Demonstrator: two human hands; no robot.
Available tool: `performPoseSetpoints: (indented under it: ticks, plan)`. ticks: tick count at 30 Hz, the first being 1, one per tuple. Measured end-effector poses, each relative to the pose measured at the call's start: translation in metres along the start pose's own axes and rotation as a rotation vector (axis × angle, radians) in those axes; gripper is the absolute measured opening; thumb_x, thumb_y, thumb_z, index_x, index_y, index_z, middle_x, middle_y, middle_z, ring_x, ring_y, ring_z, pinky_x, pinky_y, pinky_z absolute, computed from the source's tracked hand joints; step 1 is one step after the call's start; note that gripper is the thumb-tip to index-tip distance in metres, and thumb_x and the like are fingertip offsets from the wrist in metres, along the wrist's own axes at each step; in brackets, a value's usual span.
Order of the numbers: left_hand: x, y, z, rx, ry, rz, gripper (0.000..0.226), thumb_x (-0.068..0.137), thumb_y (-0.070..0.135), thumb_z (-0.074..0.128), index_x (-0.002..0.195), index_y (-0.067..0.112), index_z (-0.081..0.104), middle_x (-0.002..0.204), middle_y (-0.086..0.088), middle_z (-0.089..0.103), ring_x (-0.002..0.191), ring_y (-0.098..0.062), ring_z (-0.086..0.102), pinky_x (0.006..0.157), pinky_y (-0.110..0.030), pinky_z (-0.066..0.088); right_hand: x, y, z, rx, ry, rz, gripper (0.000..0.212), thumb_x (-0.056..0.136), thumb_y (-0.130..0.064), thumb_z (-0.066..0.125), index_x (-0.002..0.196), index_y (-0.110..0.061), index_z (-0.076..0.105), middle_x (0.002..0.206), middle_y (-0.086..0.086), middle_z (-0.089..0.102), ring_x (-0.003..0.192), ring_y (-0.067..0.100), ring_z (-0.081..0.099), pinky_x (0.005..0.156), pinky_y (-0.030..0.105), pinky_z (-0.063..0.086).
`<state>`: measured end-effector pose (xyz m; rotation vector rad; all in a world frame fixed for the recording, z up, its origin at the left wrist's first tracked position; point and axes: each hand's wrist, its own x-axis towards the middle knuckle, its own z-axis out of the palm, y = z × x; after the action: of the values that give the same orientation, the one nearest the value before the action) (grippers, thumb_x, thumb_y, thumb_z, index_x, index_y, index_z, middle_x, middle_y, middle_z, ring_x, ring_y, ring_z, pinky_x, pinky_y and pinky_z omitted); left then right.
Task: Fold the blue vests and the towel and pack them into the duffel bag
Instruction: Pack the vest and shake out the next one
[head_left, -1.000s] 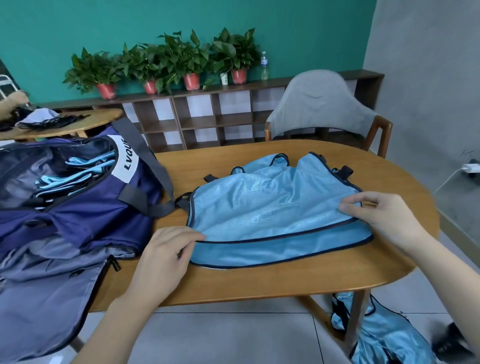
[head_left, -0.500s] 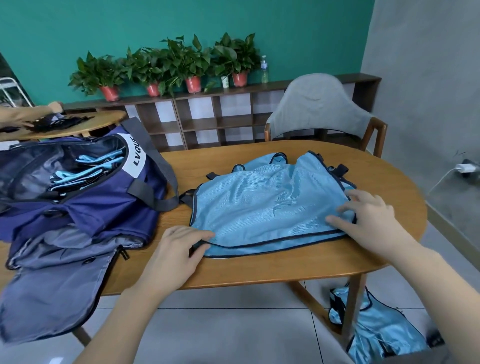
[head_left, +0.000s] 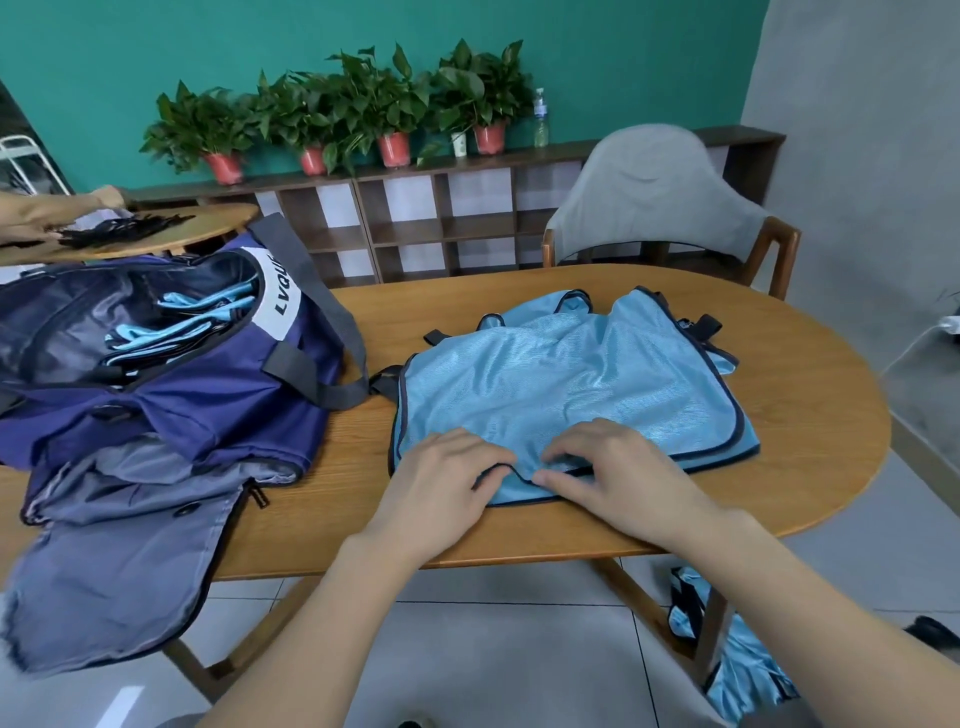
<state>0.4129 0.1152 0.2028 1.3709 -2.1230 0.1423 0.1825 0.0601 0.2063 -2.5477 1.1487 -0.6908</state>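
Observation:
A light blue mesh vest (head_left: 561, 395) with dark trim lies flat on the wooden table (head_left: 810, 415). My left hand (head_left: 447, 478) and my right hand (head_left: 618, 473) sit close together at the middle of its near hem. Each pinches the hem, which rises in a small bump between them. The navy duffel bag (head_left: 197, 405) stands open at the left of the table, and folded blue vests (head_left: 176, 332) show inside it. Its grey flap (head_left: 119, 561) hangs over the table's front edge. I see no towel.
More blue vests (head_left: 727, 649) lie on the floor by the table's right leg. A grey chair (head_left: 654, 197) stands behind the table, in front of a low shelf (head_left: 441, 228) with potted plants. At the far left another person's hand (head_left: 104, 197) works on a second table.
My two hands have moved in from the vest's left and right ends to the middle of its near hem. The camera has moved closer and lower.

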Motion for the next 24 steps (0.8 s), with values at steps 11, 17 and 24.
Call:
performPoseSetpoints:
  ticks: [11,17,24]
  plan:
    - [-0.009,0.002,-0.015,-0.15,0.082,-0.1,0.013,0.096,0.014,0.066,0.103,0.025,0.066,0.102,0.018,0.068,0.094,-0.004,0.066,0.084,-0.03,0.054,-0.013,0.007,-0.017,-0.102,0.04,-0.023,0.049,0.087,-0.069,0.058,0.114,-0.03,0.071,0.113,-0.017,0.068,0.107,0.006,0.061,0.094,0.03,0.05]
    - [-0.011,-0.002,-0.014,-0.133,0.126,-0.071,0.028,0.092,-0.005,0.059,0.091,0.02,0.072,0.109,0.012,0.064,0.085,0.001,0.061,0.078,-0.016,0.047,-0.008,-0.007,0.001,-0.096,0.185,-0.087,0.023,0.086,-0.005,0.067,0.091,-0.024,0.055,0.091,-0.005,0.066,0.084,0.022,0.062,0.077,0.039,0.053]
    - [-0.021,-0.01,-0.013,-0.102,0.05,-0.044,0.034,0.09,-0.01,0.06,0.104,0.016,0.078,0.111,0.007,0.064,0.101,-0.003,0.06,0.092,-0.006,0.039,-0.012,0.023,-0.012,-0.221,0.173,-0.254,0.033,0.074,0.009,0.077,0.09,-0.019,0.077,0.102,-0.005,0.073,0.094,0.023,0.066,0.081,0.041,0.056]
